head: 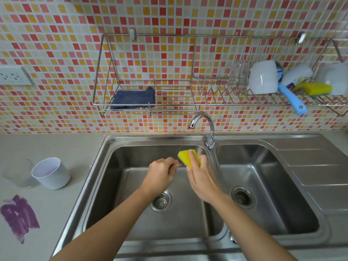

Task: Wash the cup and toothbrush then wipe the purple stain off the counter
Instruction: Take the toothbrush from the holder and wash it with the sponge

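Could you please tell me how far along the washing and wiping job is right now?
Nothing looks finished. In hand: the left hand holds the toothbrush over the sink while the right hand presses a sponge to it. Left: the cup sits on the counter, purplish inside, and the stain is unwiped.

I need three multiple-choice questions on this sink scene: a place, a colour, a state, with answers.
1. Where is the upright white cup? A) in the left basin B) on the counter, left of the sink C) under the faucet
2. What colour is the sponge in the right hand? A) yellow B) green C) pink
3. How is the stain now? A) wiped away B) under a cloth C) on the counter, unwiped
Answers: 1 B, it stands on bare counter; 2 A, its face is yellow; 3 C, the stain shows, purple and unwiped.
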